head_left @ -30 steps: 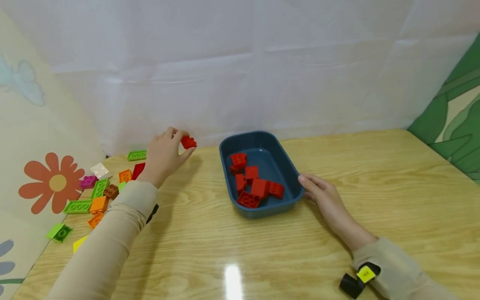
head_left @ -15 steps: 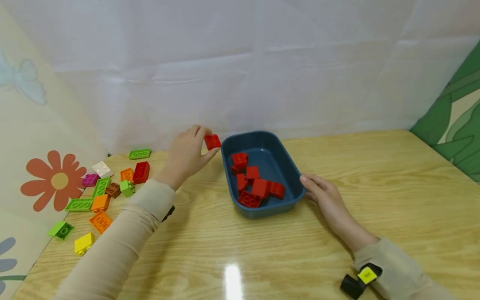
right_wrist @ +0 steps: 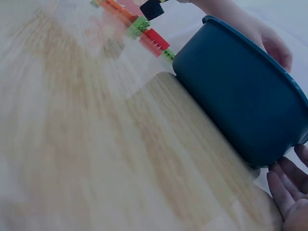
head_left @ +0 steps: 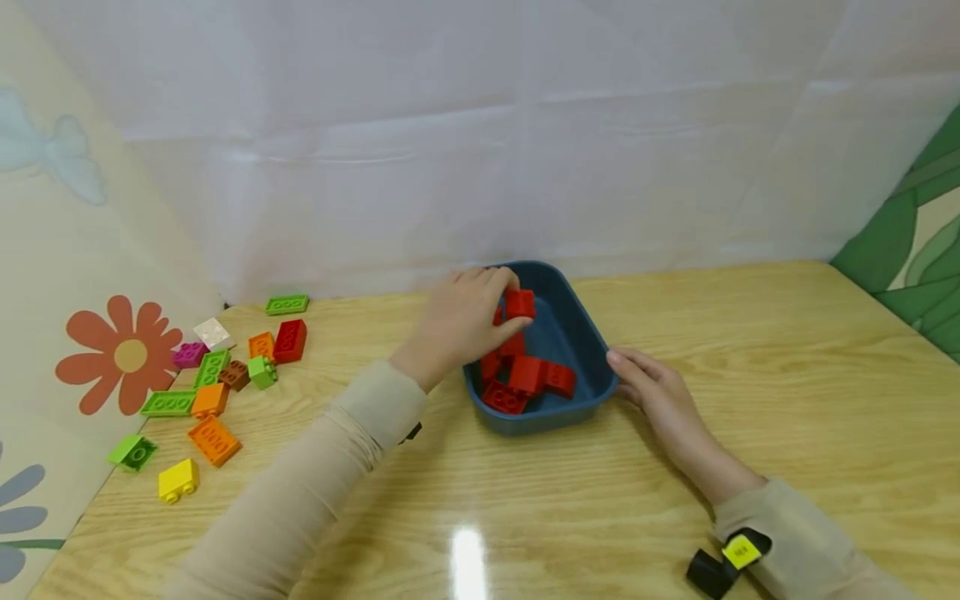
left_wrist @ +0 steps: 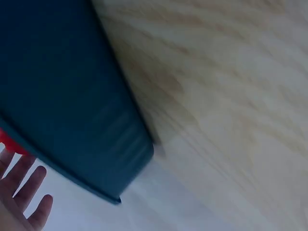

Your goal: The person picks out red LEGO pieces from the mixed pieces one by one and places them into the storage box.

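A blue plastic box stands on the table with several red toy bricks in its near part. Over its left rim reaches my left hand, pinching a red toy brick between thumb and fingers above the others. The palm side of that grip is hidden in the head view; the left wrist view catches fingers beside a bit of red. At the box's right side, my right hand touches the outer wall near the rim, its fingers rather straight at the box's corner.
Loose bricks lie at the table's left: a red one, a yellow one, an orange one, a white one and several green ones. A white sheet hangs behind the table.
My left hand has carried the red brick rightward from the table's back left to over the box, uncovering loose bricks on the left. My right hand has stayed at the box.
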{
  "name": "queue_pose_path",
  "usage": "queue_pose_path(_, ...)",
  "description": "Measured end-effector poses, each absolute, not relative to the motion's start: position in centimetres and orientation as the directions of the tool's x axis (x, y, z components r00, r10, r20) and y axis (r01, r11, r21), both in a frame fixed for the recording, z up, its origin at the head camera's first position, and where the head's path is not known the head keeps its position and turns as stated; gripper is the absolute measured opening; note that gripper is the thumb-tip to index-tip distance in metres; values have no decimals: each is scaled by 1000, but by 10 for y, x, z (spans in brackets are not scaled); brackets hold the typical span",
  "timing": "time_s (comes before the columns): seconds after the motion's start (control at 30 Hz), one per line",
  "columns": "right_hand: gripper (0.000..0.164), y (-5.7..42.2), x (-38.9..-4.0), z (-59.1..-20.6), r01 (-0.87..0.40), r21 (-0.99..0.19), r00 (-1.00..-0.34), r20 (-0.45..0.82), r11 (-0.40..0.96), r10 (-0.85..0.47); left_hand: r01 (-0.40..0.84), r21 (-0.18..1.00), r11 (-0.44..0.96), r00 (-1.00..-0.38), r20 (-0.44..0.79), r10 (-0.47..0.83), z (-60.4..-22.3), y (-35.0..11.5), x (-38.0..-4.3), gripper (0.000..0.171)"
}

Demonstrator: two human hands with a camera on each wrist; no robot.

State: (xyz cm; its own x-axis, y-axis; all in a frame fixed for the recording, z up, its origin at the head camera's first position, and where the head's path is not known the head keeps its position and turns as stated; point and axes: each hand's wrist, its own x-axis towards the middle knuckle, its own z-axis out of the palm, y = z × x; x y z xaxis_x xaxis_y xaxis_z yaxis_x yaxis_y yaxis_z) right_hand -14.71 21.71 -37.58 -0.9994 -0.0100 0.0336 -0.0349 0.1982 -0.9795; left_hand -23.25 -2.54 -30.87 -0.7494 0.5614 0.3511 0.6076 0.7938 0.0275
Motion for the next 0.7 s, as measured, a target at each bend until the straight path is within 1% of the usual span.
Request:
queue_pose_path(0.1, 64, 217, -147, -375, -37, -979, -999, 35, 200, -13, 613, 33, 789, -752, 332, 570, -312, -15, -229, 46)
queue_pose_path(0.2, 64, 216, -147, -375, -39, -979, -999, 37, 200, -14, 606, 14, 796, -761, 300, 575, -315, -6, -226, 49)
queue_pose_path(0.43, 62, 215, -147, -375, -55, -985, -998, 54, 165, -12, 598, -36, 801, -786, 168, 595, -319, 13, -223, 49)
queue_pose_path(0.53, 62, 217, -146, -375, -52, -981, -999, 50, 189, -14, 593, -46, 804, -794, 132, 593, -320, 20, -223, 49)
queue_pose_path(0.7, 63, 218, -146, -374, -38, -972, -999, 34, 233, -22, 581, -29, 813, -807, 112, 580, -318, 28, -223, 48)
